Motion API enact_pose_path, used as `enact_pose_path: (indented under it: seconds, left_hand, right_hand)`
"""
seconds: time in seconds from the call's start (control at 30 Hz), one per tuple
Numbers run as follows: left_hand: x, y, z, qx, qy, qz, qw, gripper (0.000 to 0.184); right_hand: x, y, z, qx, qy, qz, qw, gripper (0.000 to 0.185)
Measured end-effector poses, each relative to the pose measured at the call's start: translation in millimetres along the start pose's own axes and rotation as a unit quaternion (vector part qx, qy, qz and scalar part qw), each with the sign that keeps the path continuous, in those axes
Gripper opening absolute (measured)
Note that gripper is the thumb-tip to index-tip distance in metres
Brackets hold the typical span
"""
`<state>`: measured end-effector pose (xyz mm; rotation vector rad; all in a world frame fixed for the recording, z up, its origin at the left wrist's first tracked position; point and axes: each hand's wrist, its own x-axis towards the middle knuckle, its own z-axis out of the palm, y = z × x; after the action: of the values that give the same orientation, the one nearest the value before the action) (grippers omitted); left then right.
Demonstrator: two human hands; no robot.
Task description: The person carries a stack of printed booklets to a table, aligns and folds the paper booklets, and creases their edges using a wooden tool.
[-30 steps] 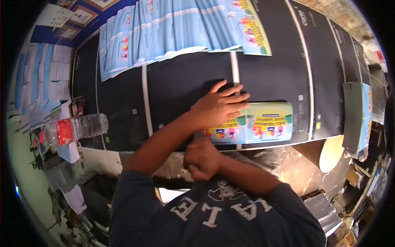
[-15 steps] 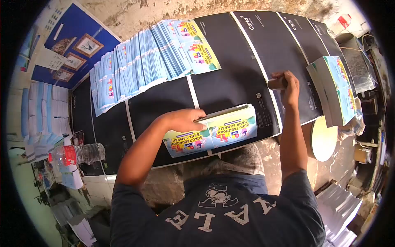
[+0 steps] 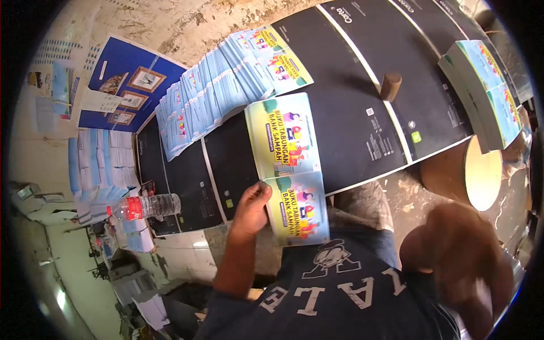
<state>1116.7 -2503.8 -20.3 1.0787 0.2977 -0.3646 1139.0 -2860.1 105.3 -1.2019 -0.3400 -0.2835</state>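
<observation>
My left hand [image 3: 253, 208] grips a printed booklet [image 3: 292, 161] by its left edge, thumb on top. Two copies of a yellow and blue cover reading "Buku Tabungan Bank Sampah" show on it, one above the other. The booklet spans the front edge of the black-covered table [image 3: 340, 136], its lower end over my shirt. Close to the camera at the lower right, my right hand [image 3: 470, 260] is a large motion blur, so its fingers cannot be made out. A brown cylindrical block [image 3: 391, 86] stands upright on the table, apart from both hands.
A long row of overlapping booklets [image 3: 218, 90] lies along the table's back left. Another booklet stack [image 3: 481, 93] stands at the right edge. A plastic bottle [image 3: 150, 207] is at the left, near piled paper [image 3: 105, 161]. A round stool [image 3: 481, 173] stands beyond the front edge.
My right hand has let go of the brown block and moved down toward the camera. My left hand has turned the booklet from lying crosswise to lengthwise. The view has shifted.
</observation>
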Motion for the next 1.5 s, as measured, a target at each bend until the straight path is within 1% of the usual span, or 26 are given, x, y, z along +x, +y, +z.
enact_pose_path:
  seconds: [0.03,0.1,0.2,0.3,0.37,0.43,0.47,0.53,0.6,0.67,0.73,0.77,0.8,0.87,0.93,1.03,1.07,1.13,1.17,1.2,1.27,1.3,1.33,1.4,1.47,1.5]
  left_hand:
    - [-5.3,-8.8,1.2,-0.004,0.001,0.023,1.000,0.045]
    - [-10.9,-21.3,8.7,-0.045,0.005,0.043,0.998,0.045]
    - [-17.0,-40.4,9.9,-0.101,0.024,0.078,0.992,0.047]
    - [-21.0,-48.8,12.2,-0.138,0.040,0.095,0.985,0.047]
    - [-25.0,-48.5,14.7,-0.155,0.026,0.080,0.984,0.047]
    - [-28.9,-53.9,15.4,-0.177,0.026,0.080,0.981,0.044]
    - [-30.4,-56.7,15.7,-0.187,0.024,0.070,0.979,0.042]
    - [-34.5,-62.8,18.8,-0.189,0.013,0.071,0.979,0.041]
    - [-36.3,-67.3,23.5,-0.184,0.002,0.054,0.981,0.041]
    - [-38.6,-67.7,28.1,-0.169,0.009,0.053,0.984,0.039]
    - [-39.2,-71.4,25.6,-0.165,-0.003,0.039,0.986,0.037]
    - [-38.2,-74.5,21.9,-0.180,-0.005,0.031,0.983,0.036]
    - [-39.6,-74.9,19.7,-0.183,-0.003,0.034,0.983,0.036]
    - [-41.5,-72.9,20.4,-0.203,0.002,0.035,0.978,0.036]
    - [-41.5,-73.4,17.5,-0.174,0.014,0.042,0.984,0.036]
    - [-47.0,-74.8,11.9,-0.158,0.034,0.054,0.985,0.036]
    - [-47.6,-74.5,10.8,-0.169,0.043,0.062,0.983,0.036]
    - [-49.6,-72.9,10.3,-0.164,0.046,0.074,0.983,0.037]
    - [-50.7,-74.0,9.0,-0.178,0.048,0.073,0.980,0.037]
    - [-51.3,-74.7,8.6,-0.192,0.048,0.071,0.978,0.037]
    - [-50.1,-74.5,9.6,-0.190,0.037,0.074,0.978,0.037]
    - [-48.9,-74.4,10.7,-0.188,0.028,0.077,0.979,0.038]
    - [-48.1,-72.1,14.2,-0.189,0.029,0.078,0.978,0.038]
    - [-46.5,-64.6,22.4,-0.257,-0.038,0.042,0.965,0.039]
    - [-44.0,-66.2,26.8,-0.260,-0.029,0.063,0.963,0.039]
    - [-43.2,-67.4,26.3,-0.245,-0.011,0.081,0.966,0.038]
  right_hand:
    - [3.3,-24.9,3.1,0.048,-0.091,-0.003,0.995,0.052]
    - [14.8,-66.8,6.5,0.138,-0.278,-0.013,0.951,0.063]
    - [6.5,-69.6,14.4,0.196,-0.366,0.004,0.910,0.071]
    - [-6.3,-42.0,20.6,-0.052,-0.241,-0.038,0.968,0.038]
    - [-14.2,-15.4,24.5,-0.220,-0.152,-0.077,0.960,0.022]
    - [-11.5,27.3,20.9,-0.240,-0.177,0.122,0.946,0.029]
    - [-15.1,54.4,31.2,-0.309,-0.152,0.340,0.875,0.034]
    - [-36.0,115.7,41.9,-0.177,-0.099,0.334,0.921,0.034]
    - [-60.8,160.9,33.8,-0.234,-0.139,0.301,0.914,0.035]
    - [-58.2,157.8,40.0,-0.285,-0.177,0.267,0.903,0.037]
    - [-47.5,145.1,45.5,-0.188,-0.209,0.442,0.852,0.041]
    - [-49.2,146.8,43.3,-0.158,-0.203,0.450,0.855,0.042]
    - [-49.7,146.3,46.0,-0.159,-0.207,0.450,0.854,0.042]
    - [-50.3,142.7,48.8,-0.103,-0.152,0.457,0.870,0.041]
    - [-49.2,138.2,49.1,-0.142,-0.166,0.445,0.868,0.038]
    - [-58.1,156.3,27.7,-0.237,-0.144,0.348,0.896,0.037]
    - [-50.6,154.8,19.9,-0.263,-0.094,0.379,0.882,0.038]
    - [-43.3,162.2,15.6,-0.287,0.001,0.168,0.943,0.049]
    - [-38.7,159.7,8.8,-0.350,-0.046,0.161,0.922,0.043]
    - [-39.6,158.7,9.4,-0.351,-0.046,0.161,0.921,0.043]
    - [-37.9,148.9,24.7,-0.406,-0.253,0.151,0.865,0.033]
    - [-43.2,137.2,47.0,-0.294,-0.183,0.311,0.885,0.032]
    - [-46.9,139.6,53.5,-0.277,-0.209,0.256,0.902,0.044]
    - [-45.5,134.3,67.4,-0.347,-0.258,0.254,0.865,0.046]
    - [-46.5,138.4,67.8,-0.286,-0.234,0.289,0.883,0.044]
    - [-46.1,135.7,69.8,-0.240,-0.194,0.313,0.898,0.039]
